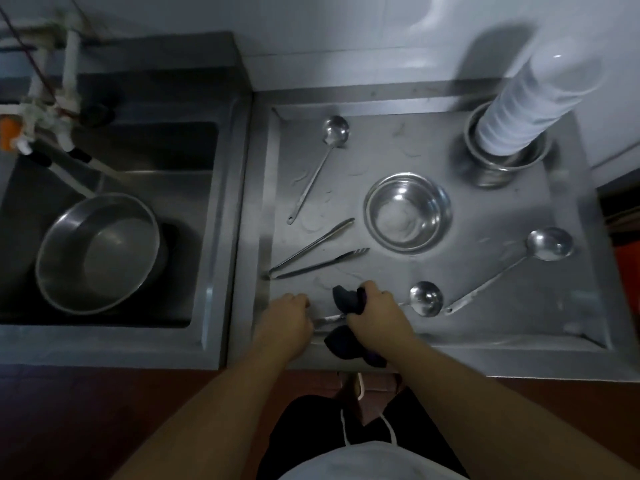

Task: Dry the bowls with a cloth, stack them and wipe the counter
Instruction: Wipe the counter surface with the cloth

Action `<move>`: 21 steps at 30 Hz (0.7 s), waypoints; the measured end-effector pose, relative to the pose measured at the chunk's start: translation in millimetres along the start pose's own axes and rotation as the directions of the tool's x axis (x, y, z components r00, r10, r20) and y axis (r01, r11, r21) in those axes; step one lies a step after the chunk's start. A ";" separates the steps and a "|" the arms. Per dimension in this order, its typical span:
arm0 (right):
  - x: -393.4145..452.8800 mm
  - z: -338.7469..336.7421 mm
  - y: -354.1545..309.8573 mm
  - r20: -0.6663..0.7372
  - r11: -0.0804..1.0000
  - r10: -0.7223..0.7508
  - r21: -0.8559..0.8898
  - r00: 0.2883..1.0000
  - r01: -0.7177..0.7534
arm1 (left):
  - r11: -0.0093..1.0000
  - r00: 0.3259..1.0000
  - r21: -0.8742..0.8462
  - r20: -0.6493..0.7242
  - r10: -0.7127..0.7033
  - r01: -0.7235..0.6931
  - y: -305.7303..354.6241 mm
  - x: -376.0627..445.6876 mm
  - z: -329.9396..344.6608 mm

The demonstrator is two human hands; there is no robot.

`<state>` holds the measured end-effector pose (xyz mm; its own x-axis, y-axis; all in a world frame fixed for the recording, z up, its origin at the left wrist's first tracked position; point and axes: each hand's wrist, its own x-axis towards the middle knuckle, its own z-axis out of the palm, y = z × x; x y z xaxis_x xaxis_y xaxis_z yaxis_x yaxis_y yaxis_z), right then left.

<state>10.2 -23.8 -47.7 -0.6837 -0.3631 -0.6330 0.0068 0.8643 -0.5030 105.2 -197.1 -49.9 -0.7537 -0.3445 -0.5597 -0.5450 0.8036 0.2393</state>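
A steel bowl (408, 213) sits upright in the middle of the steel counter (398, 147). At the back right, a tall stack of white bowls (533, 102) stands inside nested steel bowls (498, 168). My right hand (377, 310) grips a dark cloth (349, 301) wrapped round the handle of a small ladle (426, 298) near the front edge. More of the cloth hangs below the hand. My left hand (287, 317) holds the end of that ladle's handle.
On the counter lie a ladle (325, 150) at the back left, tongs (315, 252) in the middle and a long ladle (540, 252) at the right. A sink (114, 157) on the left holds a large steel basin (100, 251) under a tap.
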 end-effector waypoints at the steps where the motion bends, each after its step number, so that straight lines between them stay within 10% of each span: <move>1: -2.7 -11.3 8.9 -0.003 1.000 0.022 0.013 1.000 -0.021 | 1.000 0.999 0.006 0.016 0.028 -0.028 10.2 5.6 1.7; 21: -68.4 -98.7 172.8 -0.208 0.920 0.377 0.198 0.903 -0.339 | 0.970 0.975 0.159 0.155 0.159 -0.184 89.7 50.6 59.7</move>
<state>-13.8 184.8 -33.2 -0.7663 0.0707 -0.6386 0.3825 0.8488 -0.3651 40.2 -113.5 -104.2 -0.7646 -0.1327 -0.6307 -0.3320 0.9198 0.2090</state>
